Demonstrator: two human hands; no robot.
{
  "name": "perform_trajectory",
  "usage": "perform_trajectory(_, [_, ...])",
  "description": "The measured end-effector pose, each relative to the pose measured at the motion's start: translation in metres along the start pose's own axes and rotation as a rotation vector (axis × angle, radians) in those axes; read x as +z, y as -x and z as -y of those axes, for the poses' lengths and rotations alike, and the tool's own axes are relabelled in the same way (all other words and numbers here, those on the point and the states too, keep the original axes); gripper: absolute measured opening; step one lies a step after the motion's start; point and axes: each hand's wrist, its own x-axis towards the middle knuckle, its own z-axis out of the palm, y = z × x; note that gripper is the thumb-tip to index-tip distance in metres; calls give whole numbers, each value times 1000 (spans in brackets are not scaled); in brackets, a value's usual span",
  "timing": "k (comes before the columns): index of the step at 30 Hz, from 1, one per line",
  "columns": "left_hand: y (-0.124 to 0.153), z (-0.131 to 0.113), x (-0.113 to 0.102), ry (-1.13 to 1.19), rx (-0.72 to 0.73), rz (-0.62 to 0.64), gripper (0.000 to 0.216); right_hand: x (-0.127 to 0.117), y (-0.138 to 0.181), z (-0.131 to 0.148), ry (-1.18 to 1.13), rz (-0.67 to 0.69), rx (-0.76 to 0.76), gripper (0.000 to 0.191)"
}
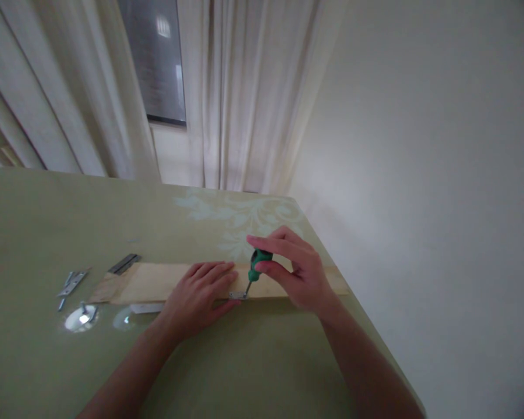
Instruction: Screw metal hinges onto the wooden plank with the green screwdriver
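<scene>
A pale wooden board (148, 280) lies lengthwise on the table. My left hand (201, 294) spans its width, fingers across the top and thumb along the near edge, holding it down. Just beyond that thumb, a small metal hinge (236, 295) sits at the board's near edge. My right hand (294, 267) pinches the green and black handle of a short screwdriver (256, 265) between thumb and fingers. The screwdriver leans slightly, its tip down at the hinge's right end; a screw there is too small to make out clearly.
Left of the board lie another metal hinge (73, 284) and a few loose screws (62, 304). A dark metal piece (124, 263) rests by the board's left end. Light glares off the glossy green table (244, 366). A white wall (441, 203) runs along the right.
</scene>
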Motion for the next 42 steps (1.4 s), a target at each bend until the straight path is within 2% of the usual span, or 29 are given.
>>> perform_trajectory(2, [0, 0, 1, -1, -2, -1, 45, 0, 0, -7, 58, -98, 2, 39])
perform_trajectory(3, [0, 0, 1, -4, -3, -2, 46, -1, -1, -9, 71, -82, 6, 40])
perform_trajectory(6, [0, 0, 2, -8, 0, -6, 46, -8, -2, -6, -10, 133, 33, 44])
perform_trajectory(7, [0, 0, 2, -8, 0, -8, 46, -9, -2, -3, -30, 163, 34, 43])
perform_trajectory(9, [1, 0, 2, -6, -1, -4, 46, -7, 0, -1, 7, 78, 13, 39])
perform_trajectory(12, [1, 0, 2, -8, -7, 3, 47, 6, 5, -4, 155, -198, -57, 43])
perform_trajectory(14, [0, 0, 2, -9, -15, 5, 47, 14, 7, -9, 180, -251, -124, 51])
perform_trajectory(17, [-1, -2, 1, -2, -18, 11, 47, 15, 8, -16, 94, -133, -150, 55])
perform_trajectory(22, [-1, -2, 1, 11, -18, -3, 45, 2, 9, -18, -165, 95, -34, 52])
perform_trajectory(27, [0, -2, 3, 13, -18, 1, 45, -2, 7, -23, -437, 161, 121, 39])
perform_trajectory(32, [-2, -4, 0, 10, -23, 23, 48, 13, 6, -29, -715, 230, 21, 52])
perform_trajectory(34, [-3, -4, -2, 5, -31, 29, 44, 20, 7, -28, -693, 212, 18, 49])
perform_trajectory(37, [-3, -4, -2, 4, -29, 20, 41, 28, 8, -24, -573, 112, -2, 41])
perform_trajectory(42, [-1, -4, 0, 27, -17, -16, 44, 24, 5, -11, -214, -34, -91, 41])
